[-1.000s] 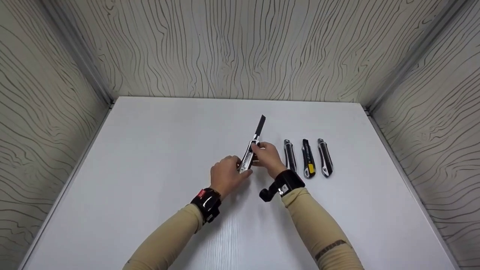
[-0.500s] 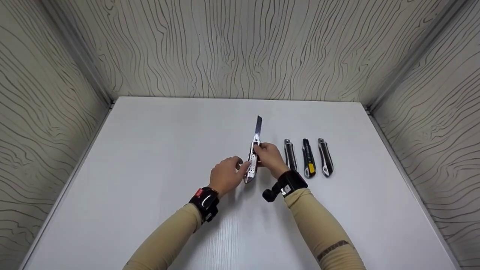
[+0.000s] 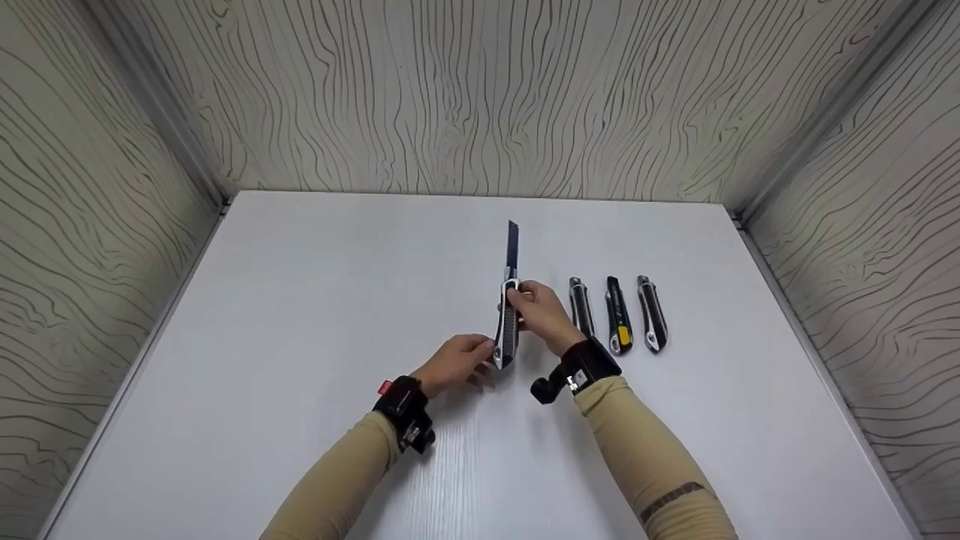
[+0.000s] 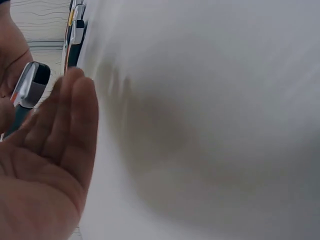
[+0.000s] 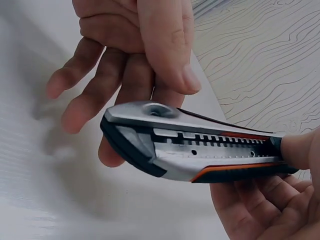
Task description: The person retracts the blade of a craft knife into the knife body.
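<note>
A silver and black utility knife (image 3: 508, 326) is held by my right hand (image 3: 546, 316), its long blade (image 3: 512, 247) extended and pointing away from me. In the right wrist view the right thumb (image 5: 296, 150) presses the slider area, while the fingers support the handle from beneath. Orange trim runs along the body of the knife (image 5: 185, 164). My left hand (image 3: 454, 361) is at the butt end, fingers loosely extended. Its fingertips sit right beside the handle in the right wrist view, with the thumb (image 5: 172, 55) above it.
To the right, three more cutters lie side by side on the white table (image 3: 300, 300): a grey one (image 3: 580, 304), a black one with a yellow part (image 3: 619, 319) and another grey one (image 3: 651, 313). Wood-patterned panels (image 3: 480, 97) enclose the table at the back and sides.
The left hand has let go of the knife's lower end, moved slightly down and left, and turned. The knife has swung from leaning right to nearly straight ahead in the right hand.
</note>
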A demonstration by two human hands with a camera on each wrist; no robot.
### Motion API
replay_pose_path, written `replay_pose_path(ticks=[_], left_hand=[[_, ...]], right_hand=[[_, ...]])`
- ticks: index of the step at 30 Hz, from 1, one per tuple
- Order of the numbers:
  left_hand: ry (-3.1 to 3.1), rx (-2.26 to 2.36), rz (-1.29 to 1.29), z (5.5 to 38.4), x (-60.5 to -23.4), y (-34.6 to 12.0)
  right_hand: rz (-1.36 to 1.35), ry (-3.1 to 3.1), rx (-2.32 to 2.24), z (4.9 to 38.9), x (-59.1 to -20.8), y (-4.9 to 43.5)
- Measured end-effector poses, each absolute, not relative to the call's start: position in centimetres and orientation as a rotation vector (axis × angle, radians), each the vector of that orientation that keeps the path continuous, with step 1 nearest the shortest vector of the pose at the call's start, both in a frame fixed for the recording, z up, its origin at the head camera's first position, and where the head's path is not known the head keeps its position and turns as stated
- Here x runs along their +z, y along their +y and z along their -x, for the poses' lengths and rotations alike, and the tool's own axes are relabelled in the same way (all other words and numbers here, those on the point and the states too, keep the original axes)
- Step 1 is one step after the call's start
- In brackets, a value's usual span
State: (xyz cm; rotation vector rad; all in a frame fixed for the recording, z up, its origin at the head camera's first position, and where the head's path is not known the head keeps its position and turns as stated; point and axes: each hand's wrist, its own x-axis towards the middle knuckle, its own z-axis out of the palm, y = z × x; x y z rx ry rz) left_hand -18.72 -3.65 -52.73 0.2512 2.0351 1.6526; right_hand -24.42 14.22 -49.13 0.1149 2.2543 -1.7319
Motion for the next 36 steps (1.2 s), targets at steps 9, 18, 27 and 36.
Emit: replay_pose_path(ticks=[9,18,27,36], left_hand=[[2.035,1.672,-0.247,18.6,-53.4,-3.0],[2.216,1.642,-0.343,18.1,-53.5,-2.1],[2.194,1.646,-0.239,17.5,-53.8,-1.8],[2.007,1.742,-0.221,17.2,-54.1,-1.5]], right_hand=[[-0.090,2.209,-1.786,24.3,-49.2,14.2],[-0.090,2.169,-1.840,24.1,-49.3,14.3],[-0.149,2.144,-1.877,24.1,-49.4,14.1],[-0.162,2.125,-1.911,23.9,-49.4,13.6]])
